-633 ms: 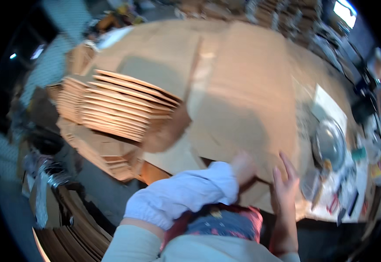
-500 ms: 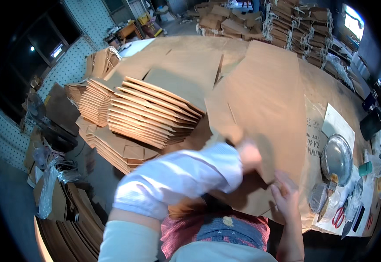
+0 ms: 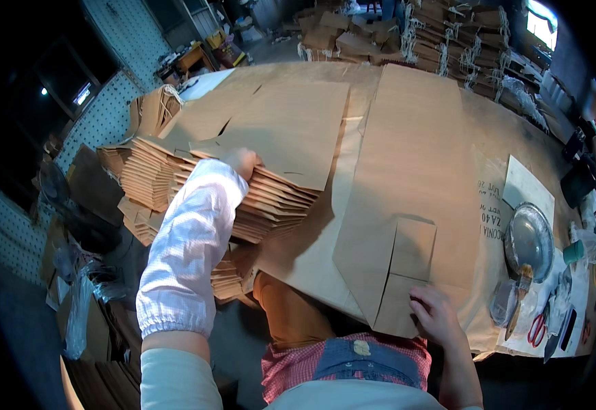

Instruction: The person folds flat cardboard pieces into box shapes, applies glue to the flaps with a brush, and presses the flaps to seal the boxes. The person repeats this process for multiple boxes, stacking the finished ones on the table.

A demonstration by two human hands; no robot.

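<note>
A flat brown kraft paper bag (image 3: pixel 407 164) lies lengthwise in front of me, its near end folded into a rectangular flap (image 3: pixel 414 249). My right hand (image 3: pixel 438 316) rests on the bag's near right part, fingers apart and touching the paper. To the left, a stack of folded paper bags (image 3: pixel 270 205) fans out in layered edges. My left hand (image 3: pixel 242 162) is at the top of that stack, fingers closed round the near edge of the uppermost paper bag (image 3: pixel 291 130). Its fingertips are partly hidden. A white sleeve cover is on my left forearm.
On the table's right stand a metal bowl (image 3: pixel 529 236), a brush (image 3: pixel 522 290), red-handled scissors (image 3: pixel 537 331) and a green cup (image 3: pixel 574 253). A second bag stack (image 3: pixel 149 174) sits at the left edge. Tied bundles (image 3: pixel 448 41) are piled beyond the table.
My left hand has moved from the near bag leftward to the stack. The near bag now lies flat with its end flap folded; my right hand has released its corner and stays beside it.
</note>
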